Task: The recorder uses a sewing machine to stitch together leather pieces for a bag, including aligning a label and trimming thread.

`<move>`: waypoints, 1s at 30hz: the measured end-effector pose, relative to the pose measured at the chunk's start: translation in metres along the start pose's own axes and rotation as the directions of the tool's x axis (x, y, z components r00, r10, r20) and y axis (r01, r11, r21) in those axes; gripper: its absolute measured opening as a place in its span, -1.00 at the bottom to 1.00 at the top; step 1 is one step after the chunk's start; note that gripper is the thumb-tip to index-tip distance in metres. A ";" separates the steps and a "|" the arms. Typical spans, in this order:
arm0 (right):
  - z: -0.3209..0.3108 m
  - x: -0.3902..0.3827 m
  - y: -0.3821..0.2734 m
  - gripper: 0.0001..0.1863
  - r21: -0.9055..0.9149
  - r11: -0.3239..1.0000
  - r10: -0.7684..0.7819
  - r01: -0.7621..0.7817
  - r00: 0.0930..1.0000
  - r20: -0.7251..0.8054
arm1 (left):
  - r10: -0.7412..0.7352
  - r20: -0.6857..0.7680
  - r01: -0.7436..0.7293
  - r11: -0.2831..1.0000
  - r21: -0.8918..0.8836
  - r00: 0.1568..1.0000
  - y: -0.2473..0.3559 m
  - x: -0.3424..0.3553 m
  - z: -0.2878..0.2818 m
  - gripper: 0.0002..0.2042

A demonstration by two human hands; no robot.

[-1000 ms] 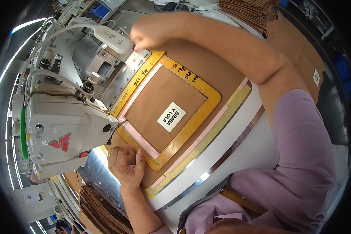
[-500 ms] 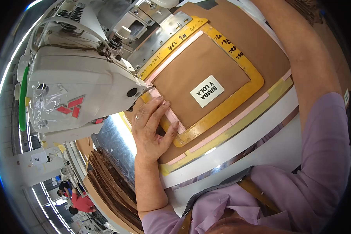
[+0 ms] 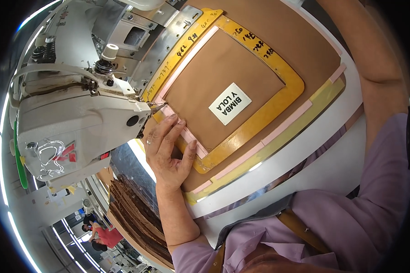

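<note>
My left hand (image 3: pixel 168 157) lies with fingers spread on a yellow frame (image 3: pixel 248 148) and the pink strip (image 3: pixel 193 142) along its inner edge. Its fingertips rest just below the needle area of a white sewing machine (image 3: pixel 84 129). Brown sheet material (image 3: pixel 232 54) shows inside and around the frame. A white rectangular label (image 3: pixel 230 103) with dark print sits on the brown panel. Handwriting in black marks the frame's upper sides. My right forearm (image 3: pixel 369 50) reaches up out of the picture at the top right, so the right hand is hidden from view.
A metal plate (image 3: pixel 173 34) runs along the frame's upper left side. Stacked brown pieces (image 3: pixel 134 214) stand left of my left forearm. The white curved table edge (image 3: pixel 287 157) lies close to my body. In the far lower left, a person in red (image 3: pixel 107 237) is near other equipment.
The whole view has tilted a little, shifting machine and frame leftward in the picture. My left hand keeps its place on the frame; no clear movement of the frame against the machine shows.
</note>
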State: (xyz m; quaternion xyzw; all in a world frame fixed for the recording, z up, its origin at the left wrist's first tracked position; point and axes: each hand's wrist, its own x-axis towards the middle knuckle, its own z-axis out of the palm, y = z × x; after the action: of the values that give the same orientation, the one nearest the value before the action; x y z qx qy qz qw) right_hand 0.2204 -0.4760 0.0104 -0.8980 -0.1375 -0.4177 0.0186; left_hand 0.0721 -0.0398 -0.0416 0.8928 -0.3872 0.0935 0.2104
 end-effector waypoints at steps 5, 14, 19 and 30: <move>0.027 -0.027 -0.131 -0.72 0.743 0.665 -0.210 -0.080 0.934 0.288 | -0.013 -0.007 0.013 1.000 0.006 1.000 0.000 -0.003 -0.001 -0.65; -0.002 -0.045 -0.183 -0.75 0.576 0.816 -0.360 0.049 0.823 0.440 | -0.011 -0.001 0.011 1.000 -0.005 1.000 0.000 -0.002 0.000 -0.66; 0.002 -0.048 -0.190 -0.77 0.560 0.804 -0.435 0.199 0.840 0.326 | -0.022 -0.008 0.022 1.000 0.002 1.000 -0.001 -0.003 0.000 -0.66; 0.003 -0.050 -0.200 -0.73 0.396 0.888 -0.384 0.236 0.852 0.355 | -0.027 -0.009 0.027 1.000 0.010 1.000 0.000 -0.003 0.000 -0.66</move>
State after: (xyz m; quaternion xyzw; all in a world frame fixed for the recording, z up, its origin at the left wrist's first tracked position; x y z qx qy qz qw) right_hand 0.1395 -0.2953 -0.0454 -0.9153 -0.3528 -0.1800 0.0732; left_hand 0.0699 -0.0377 -0.0431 0.8985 -0.3738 0.0966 0.2089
